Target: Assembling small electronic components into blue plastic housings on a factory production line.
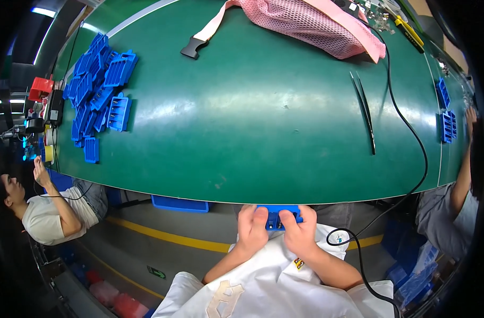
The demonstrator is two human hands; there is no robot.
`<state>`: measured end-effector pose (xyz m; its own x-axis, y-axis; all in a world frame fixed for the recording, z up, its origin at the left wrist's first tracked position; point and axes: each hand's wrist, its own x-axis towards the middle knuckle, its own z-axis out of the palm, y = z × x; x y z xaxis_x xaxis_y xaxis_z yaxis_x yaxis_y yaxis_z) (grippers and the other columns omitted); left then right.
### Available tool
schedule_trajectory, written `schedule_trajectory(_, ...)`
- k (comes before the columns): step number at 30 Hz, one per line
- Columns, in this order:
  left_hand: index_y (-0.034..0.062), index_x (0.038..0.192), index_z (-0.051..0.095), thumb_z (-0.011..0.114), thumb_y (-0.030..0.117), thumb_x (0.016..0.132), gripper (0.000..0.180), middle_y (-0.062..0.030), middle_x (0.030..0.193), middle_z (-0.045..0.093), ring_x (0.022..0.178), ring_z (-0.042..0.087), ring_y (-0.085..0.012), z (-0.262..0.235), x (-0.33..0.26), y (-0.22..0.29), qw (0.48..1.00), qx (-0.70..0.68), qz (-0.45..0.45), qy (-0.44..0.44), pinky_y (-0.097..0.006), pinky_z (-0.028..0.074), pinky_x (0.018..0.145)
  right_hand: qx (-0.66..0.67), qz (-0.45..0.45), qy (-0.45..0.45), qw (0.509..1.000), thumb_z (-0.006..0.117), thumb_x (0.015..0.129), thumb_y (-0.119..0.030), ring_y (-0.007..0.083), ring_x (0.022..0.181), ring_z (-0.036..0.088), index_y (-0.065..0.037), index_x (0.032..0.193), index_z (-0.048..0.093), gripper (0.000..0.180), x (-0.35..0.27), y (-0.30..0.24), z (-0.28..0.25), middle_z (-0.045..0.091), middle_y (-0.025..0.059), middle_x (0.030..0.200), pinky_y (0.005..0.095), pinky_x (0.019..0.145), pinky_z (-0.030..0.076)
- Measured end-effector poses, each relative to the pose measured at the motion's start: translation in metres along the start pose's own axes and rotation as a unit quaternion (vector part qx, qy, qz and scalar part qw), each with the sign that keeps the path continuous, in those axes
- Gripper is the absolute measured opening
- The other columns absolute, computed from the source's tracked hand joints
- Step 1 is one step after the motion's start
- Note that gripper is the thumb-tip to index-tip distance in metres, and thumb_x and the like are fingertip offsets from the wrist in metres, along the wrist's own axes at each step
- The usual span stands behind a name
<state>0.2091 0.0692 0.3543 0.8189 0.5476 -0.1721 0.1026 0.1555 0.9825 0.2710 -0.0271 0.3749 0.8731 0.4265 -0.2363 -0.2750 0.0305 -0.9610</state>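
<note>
Both my hands hold one small blue plastic tray [276, 216] just below the near edge of the green table [263, 132], close to my chest. My left hand [251, 229] grips its left end with the fingers curled over the top. On the tray's right end sits my right hand [299, 232], fingers folded over it. Most of the tray is hidden by my fingers; a few slots show between them.
A heap of blue slotted trays [96, 90] lies at the table's far left. Black tweezers [365, 111], a black cable [409, 132] and a pink mesh bag [311, 21] lie toward the right and back. Other people sit at left [46, 206] and right [454, 206]. A blue bin [179, 204] hangs under the table edge.
</note>
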Motion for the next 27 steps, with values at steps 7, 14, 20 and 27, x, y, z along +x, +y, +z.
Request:
schedule_trajectory(7, 0.0003, 0.073, 0.053, 0.039, 0.028, 0.096, 0.039, -0.0012, 0.064, 0.051, 0.060, 0.044, -0.0068, 0.013, -0.004, 0.046, 0.965, -0.093, -0.230, 0.082, -0.026, 0.036, 0.053, 0.019, 0.154, -0.004, 0.988, 0.053, 0.088, -0.012, 0.0049, 0.063, 0.048, 0.003, 0.087, 0.059, 0.016, 0.000, -0.040, 0.007, 0.058, 0.0006, 0.071, 0.0229, 0.056, 0.041)
schedule_trajectory(14, 0.0007, 0.093, 0.055, 0.041, 0.030, 0.096, 0.033, -0.0045, 0.084, 0.057, 0.076, 0.053, -0.0086, 0.004, -0.002, 0.041, 0.960, -0.176, -0.213, 0.039, -0.024, 0.042, 0.066, 0.082, 0.166, -0.039, 0.982, 0.050, 0.092, -0.016, 0.0034, 0.072, 0.049, 0.001, 0.093, 0.059, 0.020, 0.000, -0.021, 0.002, 0.059, -0.0016, 0.081, 0.0219, 0.064, 0.042)
schedule_trajectory(20, -0.0045, 0.103, 0.056, 0.070, -0.005, 0.068, 0.038, -0.0111, 0.099, 0.058, 0.094, 0.056, -0.0184, -0.011, -0.037, 0.048, 0.993, 0.098, 0.063, -0.026, -0.028, 0.046, 0.079, 0.152, -0.027, -0.118, 0.981, 0.046, 0.090, -0.019, 0.0217, 0.101, 0.052, 0.003, 0.103, 0.057, 0.029, -0.020, -0.010, -0.016, 0.053, 0.0130, 0.113, 0.0322, 0.087, 0.041)
schedule_trajectory(27, -0.0031, 0.117, 0.052, 0.061, -0.007, 0.077, 0.041, -0.0094, 0.094, 0.058, 0.086, 0.056, -0.0132, -0.024, -0.008, 0.073, 0.995, -0.066, 0.012, -0.077, -0.026, 0.046, 0.076, 0.093, -0.049, -0.132, 0.986, 0.057, 0.075, -0.005, 0.0207, 0.102, 0.052, 0.000, 0.137, 0.021, 0.072, -0.025, -0.034, -0.039, 0.050, 0.0157, 0.113, 0.0307, 0.079, 0.045)
